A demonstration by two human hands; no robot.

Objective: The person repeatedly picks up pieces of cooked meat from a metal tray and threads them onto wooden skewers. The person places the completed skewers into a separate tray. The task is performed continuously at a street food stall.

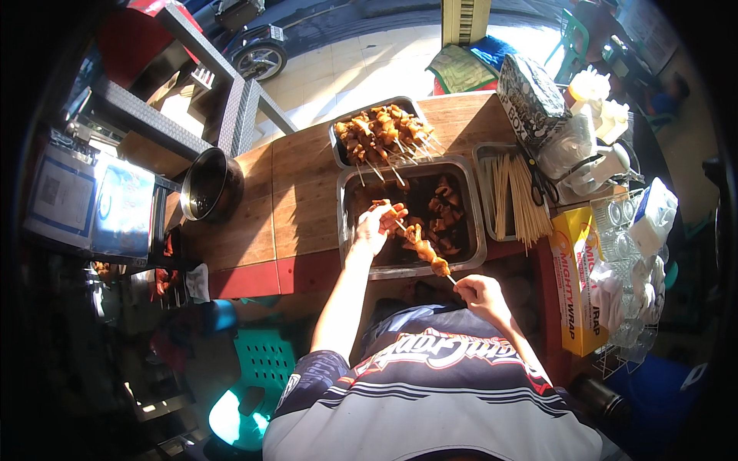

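Note:
My right hand (483, 296) is closed round the bare lower end of a bamboo skewer (452, 280). Several pieces of brown, sauced meat (425, 250) are threaded along it, and it slants up to the left. At its tip, my left hand (373, 229) has its fingers bent together on what looks like a piece of meat, mostly hidden by the fingers. Both hands are over or near a deep metal tray (482, 230) holding dark marinade and loose meat pieces (446, 207). Behind it, a second metal tray (336, 146) is heaped with filled meat skewers (382, 132).
Bare bamboo skewers (516, 196) and black scissors (540, 184) lie in a narrow tray at the right. Beyond are a patterned box (534, 100), plastic containers and a yellow wrap box (573, 280). A dark pot (211, 184) stands left on the wooden table (300, 200); a green chair (261, 361) is below.

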